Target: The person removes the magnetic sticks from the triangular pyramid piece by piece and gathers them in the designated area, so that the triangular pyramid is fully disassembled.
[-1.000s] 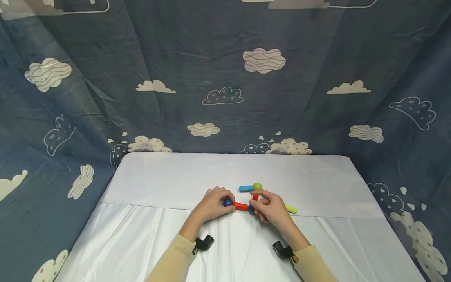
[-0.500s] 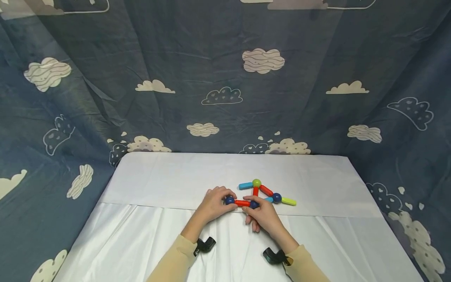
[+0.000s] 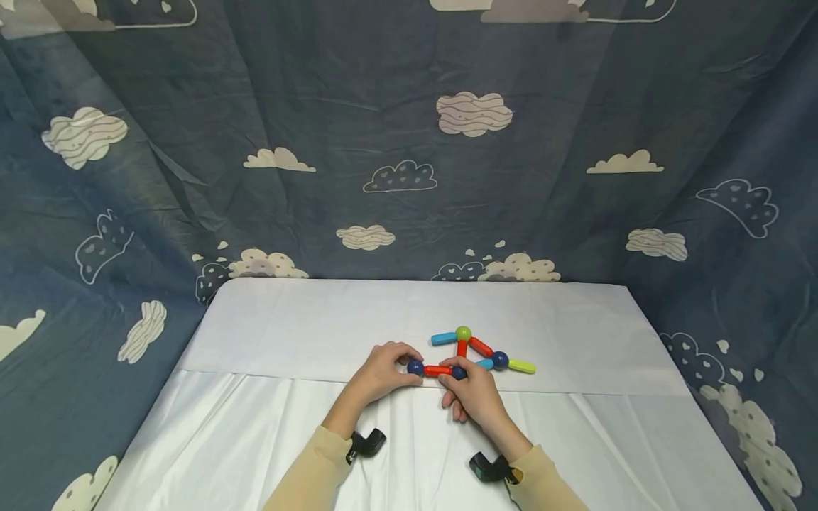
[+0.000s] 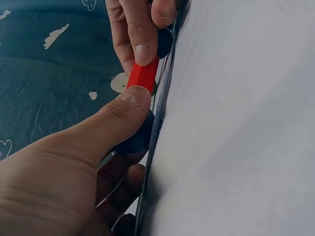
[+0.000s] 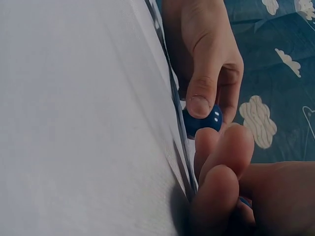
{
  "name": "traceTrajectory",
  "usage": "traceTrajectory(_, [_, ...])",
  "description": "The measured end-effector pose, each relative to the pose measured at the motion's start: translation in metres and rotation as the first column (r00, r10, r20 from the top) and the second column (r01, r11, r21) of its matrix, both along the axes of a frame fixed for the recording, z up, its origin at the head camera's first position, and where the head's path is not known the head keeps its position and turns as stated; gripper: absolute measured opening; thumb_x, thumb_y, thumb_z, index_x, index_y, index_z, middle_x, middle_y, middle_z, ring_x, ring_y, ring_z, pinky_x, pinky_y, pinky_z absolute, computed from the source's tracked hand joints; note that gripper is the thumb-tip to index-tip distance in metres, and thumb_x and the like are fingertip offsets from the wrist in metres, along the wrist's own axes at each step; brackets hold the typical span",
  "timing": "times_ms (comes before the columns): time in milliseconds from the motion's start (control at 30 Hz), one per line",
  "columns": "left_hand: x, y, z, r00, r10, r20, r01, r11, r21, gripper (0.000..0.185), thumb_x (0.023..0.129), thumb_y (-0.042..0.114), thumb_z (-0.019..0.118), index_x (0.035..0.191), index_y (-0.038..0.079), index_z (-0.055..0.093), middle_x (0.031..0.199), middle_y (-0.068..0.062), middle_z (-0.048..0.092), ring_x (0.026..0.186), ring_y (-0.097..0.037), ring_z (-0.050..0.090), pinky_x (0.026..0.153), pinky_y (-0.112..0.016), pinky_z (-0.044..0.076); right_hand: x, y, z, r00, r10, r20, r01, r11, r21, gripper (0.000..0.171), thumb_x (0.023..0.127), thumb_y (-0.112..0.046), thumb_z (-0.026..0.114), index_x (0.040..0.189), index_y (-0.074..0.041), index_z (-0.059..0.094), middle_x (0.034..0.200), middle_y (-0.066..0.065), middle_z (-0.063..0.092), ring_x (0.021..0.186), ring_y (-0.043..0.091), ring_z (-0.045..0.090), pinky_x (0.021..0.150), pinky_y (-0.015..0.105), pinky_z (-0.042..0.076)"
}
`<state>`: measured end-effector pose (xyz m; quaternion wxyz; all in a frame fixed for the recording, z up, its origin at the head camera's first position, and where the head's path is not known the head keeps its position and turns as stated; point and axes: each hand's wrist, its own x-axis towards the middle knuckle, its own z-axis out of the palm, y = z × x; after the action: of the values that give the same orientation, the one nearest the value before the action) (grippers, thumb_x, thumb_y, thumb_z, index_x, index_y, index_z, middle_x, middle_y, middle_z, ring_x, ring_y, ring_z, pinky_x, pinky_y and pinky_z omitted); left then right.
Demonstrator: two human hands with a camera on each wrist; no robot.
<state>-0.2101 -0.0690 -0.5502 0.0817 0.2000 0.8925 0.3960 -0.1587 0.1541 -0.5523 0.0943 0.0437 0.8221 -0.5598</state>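
My left hand holds a dark blue ball between thumb and fingers. From that ball a red stick runs right to a second dark blue ball, which my right hand pinches. In the left wrist view the left thumb lies at one end of the red stick. Beyond the right hand, another red stick leads up to a green ball. A slanting red stick joins that to a third dark blue ball, with a light blue stick closing a triangle.
A light blue stick juts left from the green ball, and a yellow-green stick points right from the far blue ball. All lie on a white-covered table. A dark cloud-patterned cloth hangs behind.
My right hand has shifted left and down from the stick below the green ball to the middle blue ball, uncovering the triangle's right side. The left hand has stayed at its ball.
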Motion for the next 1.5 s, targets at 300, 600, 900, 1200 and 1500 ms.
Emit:
traceTrajectory(300, [-0.001,-0.009,0.002,0.998,0.032,0.05,-0.037,0.994,0.105,0.031,0.089,0.03,0.086,0.118,0.022,0.076,0.107,0.004,0.072,0.099,-0.013,0.063,0.094,-0.04,0.053,0.0,0.0,0.0,1.0,-0.011,0.009,0.011,1.0,-0.001,0.028,0.102,-0.015,0.07,0.129,-0.01,0.065,0.058,0.007,0.068,0.034,0.011,0.055,0.039,0.026,0.047])
traceTrajectory(600, [-0.004,-0.011,0.0,0.996,0.07,0.061,-0.079,0.986,0.146,0.039,0.088,0.029,0.087,0.124,0.021,0.074,0.106,0.004,0.073,0.097,-0.012,0.063,0.091,-0.036,0.052,-0.001,-0.001,-0.001,1.0,-0.018,0.01,0.018,1.0,0.0,0.031,0.102,-0.014,0.071,0.131,-0.009,0.064,0.059,0.006,0.068,0.035,0.01,0.055,0.039,0.025,0.047])
traceTrajectory(900, [-0.009,-0.022,0.001,0.975,0.221,0.029,-0.221,0.946,0.237,0.032,0.086,0.028,0.09,0.115,0.022,0.078,0.102,0.001,0.077,0.087,-0.011,0.065,0.079,-0.027,0.053,0.001,-0.002,0.0,0.999,-0.037,0.011,0.037,0.999,0.01,0.031,0.102,-0.014,0.071,0.132,-0.01,0.066,0.058,0.007,0.067,0.035,0.012,0.056,0.04,0.027,0.049])
traceTrajectory(1200, [-0.024,-0.057,0.002,0.923,0.384,-0.028,-0.345,0.856,0.385,0.037,0.087,0.019,0.088,0.123,0.017,0.078,0.112,-0.006,0.076,0.101,-0.019,0.07,0.087,-0.022,0.056,0.0,-0.002,-0.002,0.999,-0.04,-0.002,0.04,0.999,-0.003,0.03,0.101,-0.012,0.071,0.131,-0.01,0.066,0.057,0.007,0.066,0.035,0.011,0.055,0.04,0.027,0.049])
traceTrajectory(1500, [-0.045,-0.105,0.005,0.835,0.55,0.01,-0.523,0.787,0.327,0.04,0.094,0.023,0.083,0.13,0.01,0.073,0.12,-0.016,0.077,0.116,-0.032,0.07,0.104,-0.047,0.053,0.001,-0.001,-0.002,1.0,-0.028,-0.007,0.028,1.0,-0.006,0.029,0.102,-0.013,0.071,0.13,-0.01,0.066,0.057,0.007,0.066,0.035,0.011,0.055,0.04,0.028,0.05])
